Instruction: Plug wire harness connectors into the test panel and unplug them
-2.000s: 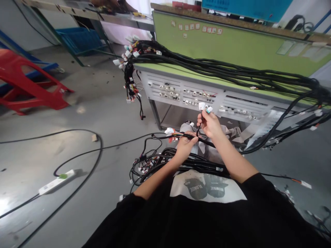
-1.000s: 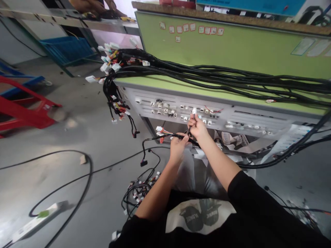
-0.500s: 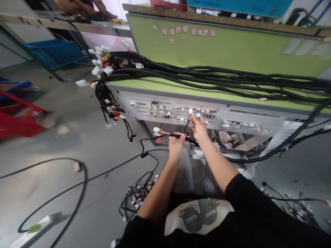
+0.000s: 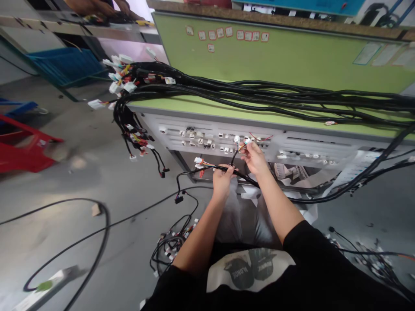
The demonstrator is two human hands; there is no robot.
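Observation:
My left hand (image 4: 222,181) is closed around a black wire harness (image 4: 248,178) below the grey connector panel (image 4: 207,125). A white connector with coloured wires (image 4: 199,161) sticks out to its left. Higher and to the right, my right hand (image 4: 255,160) pinches a small white connector (image 4: 248,141) in front of the panel's sockets. A thin branch rises from the harness between the hands, beside another white connector (image 4: 236,139) at the panel.
Long black cables (image 4: 259,101) lie across the green bench (image 4: 275,65), their connectors hanging over its left end. Loose harnesses (image 4: 171,248) and a power strip (image 4: 48,287) lie on the floor. A red stool (image 4: 26,149) stands left; a person's hands (image 4: 119,11) show behind.
My right hand has shifted slightly right with the small connector, and its fingers have moved off the thin branch. My left hand stays on the harness. The view has shifted slightly.

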